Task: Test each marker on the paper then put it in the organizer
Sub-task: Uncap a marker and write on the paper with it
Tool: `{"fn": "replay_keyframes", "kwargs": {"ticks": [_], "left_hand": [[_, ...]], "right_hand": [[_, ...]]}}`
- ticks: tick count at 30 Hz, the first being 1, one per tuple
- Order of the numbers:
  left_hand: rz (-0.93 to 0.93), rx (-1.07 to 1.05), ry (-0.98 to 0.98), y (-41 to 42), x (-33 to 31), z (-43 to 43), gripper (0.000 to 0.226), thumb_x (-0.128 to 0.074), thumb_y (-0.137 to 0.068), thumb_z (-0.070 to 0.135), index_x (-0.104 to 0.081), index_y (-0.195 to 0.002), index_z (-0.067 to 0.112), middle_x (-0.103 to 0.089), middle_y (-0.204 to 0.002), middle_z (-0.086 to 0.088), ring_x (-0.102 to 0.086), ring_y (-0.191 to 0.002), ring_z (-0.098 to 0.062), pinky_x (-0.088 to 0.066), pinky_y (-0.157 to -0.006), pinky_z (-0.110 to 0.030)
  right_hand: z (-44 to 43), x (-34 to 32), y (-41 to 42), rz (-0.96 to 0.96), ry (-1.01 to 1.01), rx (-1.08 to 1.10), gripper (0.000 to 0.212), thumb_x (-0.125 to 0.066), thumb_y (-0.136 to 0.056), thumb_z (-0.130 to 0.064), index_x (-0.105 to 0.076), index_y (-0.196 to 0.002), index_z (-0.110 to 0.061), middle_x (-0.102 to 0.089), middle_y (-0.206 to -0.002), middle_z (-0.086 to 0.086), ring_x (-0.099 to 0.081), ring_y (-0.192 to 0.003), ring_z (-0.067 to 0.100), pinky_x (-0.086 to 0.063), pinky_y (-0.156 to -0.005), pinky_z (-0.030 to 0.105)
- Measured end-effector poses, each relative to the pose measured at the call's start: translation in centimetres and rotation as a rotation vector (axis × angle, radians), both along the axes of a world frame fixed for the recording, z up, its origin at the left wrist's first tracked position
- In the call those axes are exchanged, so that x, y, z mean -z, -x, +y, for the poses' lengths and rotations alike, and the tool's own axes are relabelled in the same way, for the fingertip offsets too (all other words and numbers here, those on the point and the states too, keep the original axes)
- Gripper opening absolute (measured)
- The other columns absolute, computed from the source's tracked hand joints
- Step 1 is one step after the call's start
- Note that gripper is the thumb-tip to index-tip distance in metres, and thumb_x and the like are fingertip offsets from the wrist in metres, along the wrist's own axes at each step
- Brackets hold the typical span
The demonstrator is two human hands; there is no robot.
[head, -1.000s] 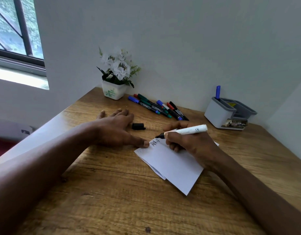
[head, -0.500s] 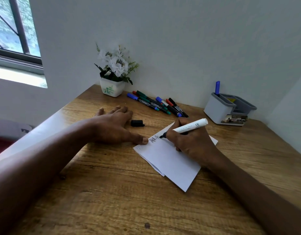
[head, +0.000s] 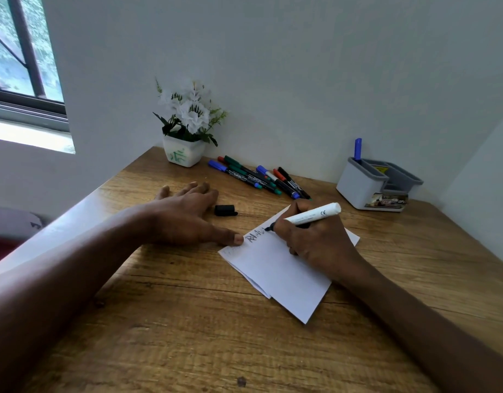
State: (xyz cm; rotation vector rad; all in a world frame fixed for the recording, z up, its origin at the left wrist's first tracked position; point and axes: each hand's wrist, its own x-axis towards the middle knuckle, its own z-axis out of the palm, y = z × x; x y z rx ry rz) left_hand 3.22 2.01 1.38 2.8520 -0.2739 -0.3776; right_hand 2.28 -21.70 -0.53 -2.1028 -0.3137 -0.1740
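Note:
My right hand point(head: 318, 236) grips a white marker point(head: 312, 214) with its black tip on the folded white paper point(head: 284, 276), where black scribbles run along the top edge. My left hand point(head: 185, 217) lies flat on the desk, its thumb pressing the paper's left corner. The marker's black cap point(head: 224, 210) lies on the desk just beyond my left hand. Several capped markers point(head: 258, 178) in blue, green, red and black lie in a heap near the wall. The grey organizer point(head: 360, 185) stands at the back right with one blue marker point(head: 357, 148) upright in it.
A white pot of white flowers point(head: 185, 131) stands at the back left against the wall. The wooden desk point(head: 187, 321) sits in a corner, with walls behind and to the right. A window is at the far left.
The marker tip has travelled to the right along the paper's top edge, leaving more black marks. My left hand has stayed in place on the paper's corner.

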Motion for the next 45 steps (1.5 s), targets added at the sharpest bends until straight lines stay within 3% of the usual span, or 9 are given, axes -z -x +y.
{"fn": "replay_keyframes", "kwargs": {"ticks": [11,14,22,26,31,35,38,42,45], "left_hand": [[0.013,-0.001,-0.013,0.6,-0.5,-0.2,0.121,-0.043,-0.06,0.086,-0.009,-0.159,0.026,0.003,-0.168,0.003,0.005,-0.154,-0.017,0.005,-0.123,-0.056],[0.005,-0.008,-0.003,0.6,-0.4,-0.2,0.114,-0.048,-0.069,0.083,-0.008,-0.159,0.026,0.004,-0.168,0.003,0.006,-0.154,-0.017,0.006,-0.123,-0.055],[-0.001,-0.008,-0.005,0.3,-0.3,-0.2,0.117,-0.046,-0.065,0.086,-0.009,-0.159,0.026,0.003,-0.168,0.002,0.005,-0.154,-0.018,0.003,-0.122,-0.058],[0.014,-0.022,0.008,0.1,-0.1,-0.1,0.12,-0.045,-0.063,0.087,-0.006,-0.159,0.026,0.006,-0.168,0.003,0.009,-0.154,-0.018,0.005,-0.122,-0.058],[-0.028,-0.021,0.058,0.3,-0.1,-0.1,0.117,-0.047,-0.062,0.086,-0.015,-0.159,0.029,-0.004,-0.168,0.004,-0.001,-0.154,-0.018,0.002,-0.123,-0.057],[-0.269,-0.052,0.273,-0.2,1.1,0.3,0.076,-0.052,-0.078,0.077,-0.043,-0.146,0.044,-0.031,-0.161,0.008,-0.033,-0.147,-0.021,-0.023,-0.119,-0.058],[-0.47,-0.008,0.212,-0.8,1.6,0.5,0.041,-0.058,-0.089,0.062,-0.06,-0.128,0.049,-0.044,-0.153,0.011,-0.043,-0.139,-0.017,-0.034,-0.114,-0.054],[-0.521,0.035,0.203,-0.7,1.4,-0.1,0.026,-0.067,-0.089,0.047,-0.065,-0.115,0.048,-0.056,-0.138,0.017,-0.051,-0.128,-0.01,-0.042,-0.108,-0.05],[-0.585,0.003,0.509,-0.2,1.2,-0.3,0.027,-0.072,-0.09,0.029,-0.07,-0.115,0.038,-0.071,-0.115,0.016,-0.064,-0.107,0.0,-0.053,-0.095,-0.036]], "right_hand": [[0.3,0.1,0.0,0.112,-0.097,0.074,0.016,-0.076,-0.085,-0.026,-0.072,-0.092,-0.013,-0.07,-0.064,-0.001,-0.064,-0.054,0.007,-0.05,-0.053,0.021],[0.4,-0.2,-0.1,0.097,-0.082,0.084,0.013,-0.076,-0.085,-0.026,-0.07,-0.085,-0.014,-0.068,-0.06,-0.001,-0.062,-0.049,0.007,-0.047,-0.046,0.018],[0.5,-0.1,-0.2,0.112,-0.083,0.155,0.015,-0.076,-0.085,-0.028,-0.068,-0.087,-0.016,-0.067,-0.062,-0.002,-0.06,-0.045,0.003,-0.045,-0.046,0.017],[0.6,0.2,-0.2,0.119,-0.058,0.169,0.017,-0.076,-0.086,-0.032,-0.07,-0.094,-0.018,-0.071,-0.07,-0.002,-0.066,-0.054,0.004,-0.049,-0.052,0.018],[0.2,-0.1,-0.2,0.189,-0.299,0.209,0.015,-0.073,-0.089,-0.025,-0.07,-0.094,-0.011,-0.072,-0.067,0.001,-0.064,-0.057,0.01,-0.048,-0.051,0.022],[-0.2,-0.6,-0.4,0.251,-0.555,0.104,0.017,-0.069,-0.092,-0.016,-0.071,-0.105,-0.006,-0.075,-0.081,0.01,-0.068,-0.075,0.02,-0.048,-0.056,0.026],[-0.5,-1.0,-0.2,0.314,-0.68,0.011,0.019,-0.061,-0.096,-0.022,-0.074,-0.099,-0.007,-0.076,-0.088,0.014,-0.069,-0.079,0.022,-0.047,-0.059,0.028],[-1.0,-1.5,0.1,0.299,-0.748,-0.087,0.026,-0.052,-0.1,-0.021,-0.075,-0.1,-0.008,-0.075,-0.083,0.014,-0.068,-0.072,0.021,-0.051,-0.058,0.026],[-1.1,-1.7,0.4,0.251,-0.747,-0.126,0.019,-0.057,-0.096,-0.016,-0.072,-0.104,-0.009,-0.074,-0.085,0.014,-0.068,-0.07,0.02,-0.05,-0.058,0.026]]}}
